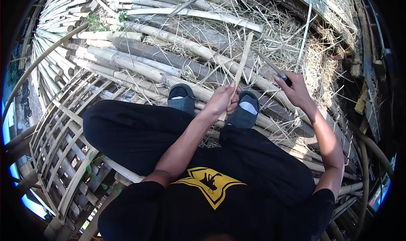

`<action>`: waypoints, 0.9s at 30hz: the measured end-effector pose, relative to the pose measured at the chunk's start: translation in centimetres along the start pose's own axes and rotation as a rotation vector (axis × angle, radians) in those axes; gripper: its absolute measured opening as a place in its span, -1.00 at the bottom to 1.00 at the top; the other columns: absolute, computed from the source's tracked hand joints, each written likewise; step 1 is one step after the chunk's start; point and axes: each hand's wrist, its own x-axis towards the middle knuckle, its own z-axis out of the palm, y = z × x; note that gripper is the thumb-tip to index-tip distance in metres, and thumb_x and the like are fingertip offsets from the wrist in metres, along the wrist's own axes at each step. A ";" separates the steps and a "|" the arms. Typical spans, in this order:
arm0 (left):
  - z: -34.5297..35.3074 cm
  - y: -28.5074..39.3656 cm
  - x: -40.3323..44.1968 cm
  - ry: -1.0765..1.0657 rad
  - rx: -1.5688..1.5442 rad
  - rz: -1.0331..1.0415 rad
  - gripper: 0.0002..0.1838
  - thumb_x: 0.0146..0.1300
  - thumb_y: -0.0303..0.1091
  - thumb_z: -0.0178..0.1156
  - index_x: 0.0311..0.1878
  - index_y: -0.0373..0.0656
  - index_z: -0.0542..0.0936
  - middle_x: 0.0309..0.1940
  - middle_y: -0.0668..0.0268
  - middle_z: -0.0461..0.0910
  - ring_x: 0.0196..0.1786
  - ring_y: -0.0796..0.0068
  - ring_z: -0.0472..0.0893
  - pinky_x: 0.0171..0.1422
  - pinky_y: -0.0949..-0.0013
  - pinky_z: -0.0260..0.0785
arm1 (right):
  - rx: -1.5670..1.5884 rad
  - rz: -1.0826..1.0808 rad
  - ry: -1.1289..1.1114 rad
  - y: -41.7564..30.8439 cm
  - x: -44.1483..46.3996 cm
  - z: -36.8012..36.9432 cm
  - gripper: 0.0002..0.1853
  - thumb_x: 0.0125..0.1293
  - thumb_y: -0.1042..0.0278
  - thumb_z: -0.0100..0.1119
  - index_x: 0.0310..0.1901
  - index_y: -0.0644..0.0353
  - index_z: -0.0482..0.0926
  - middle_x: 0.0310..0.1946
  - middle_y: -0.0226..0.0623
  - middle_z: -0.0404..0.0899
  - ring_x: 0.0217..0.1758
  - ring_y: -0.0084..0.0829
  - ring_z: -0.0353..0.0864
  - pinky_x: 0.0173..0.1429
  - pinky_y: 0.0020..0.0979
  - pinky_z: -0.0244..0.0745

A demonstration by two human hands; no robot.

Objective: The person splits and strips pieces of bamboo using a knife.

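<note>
My left hand (221, 100) is closed around a flat bamboo strip (243, 62), which points up and away from me; its lower end shows just under my fist. In my right hand (294, 90) is a knife (269, 62), gripped by its dark handle, with the blade slanting up and left toward the strip. A gap separates the blade from the strip. Both hands are in front of my knees, above my feet in dark sandals (241, 114). Part of the knife handle is hidden by my fingers.
Bamboo poles (148, 74) lie under and around my feet, strewn with pale shavings (292, 42). A woven bamboo lattice (63, 143) stands at the left. Cut pole ends (50, 71) are stacked at upper left. Wooden boards (325, 12) border the upper right.
</note>
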 end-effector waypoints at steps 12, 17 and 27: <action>2.3 0.6 -2.8 -0.129 0.163 0.049 -0.82 0.48 -0.22 -0.04 -0.08 -0.13 0.35 -0.64 0.49 0.27 -0.78 0.73 0.23 -0.71 0.60 0.03 | 1.104 0.699 -0.103 -5.0 2.6 5.3 -0.70 0.36 0.07 0.19 -0.30 0.15 0.46 -0.72 -0.69 0.13 -0.76 -0.80 0.03 -0.67 -0.61 -0.10; 2.7 1.1 -3.1 -0.166 0.239 0.105 -0.78 0.49 -0.19 -0.05 -0.05 -0.14 0.35 -0.63 0.48 0.28 -0.77 0.71 0.26 -0.70 0.60 0.11 | 0.914 0.606 -0.009 -4.9 3.4 5.6 -0.64 0.31 0.04 0.24 -0.44 0.13 0.42 -0.71 -0.61 0.28 -0.74 -0.75 0.16 -0.68 -0.58 0.04; 1.5 -0.2 -1.7 -0.163 0.132 0.048 -0.75 0.49 -0.14 -0.06 -0.18 -0.14 0.36 -0.67 0.52 0.19 -0.78 0.77 0.12 -0.74 0.62 -0.05 | 0.568 0.347 0.153 -3.2 4.5 5.8 -0.57 0.34 0.01 0.17 -0.41 0.28 0.48 -0.71 -0.45 0.32 -0.64 -0.62 0.30 -0.52 -0.43 0.16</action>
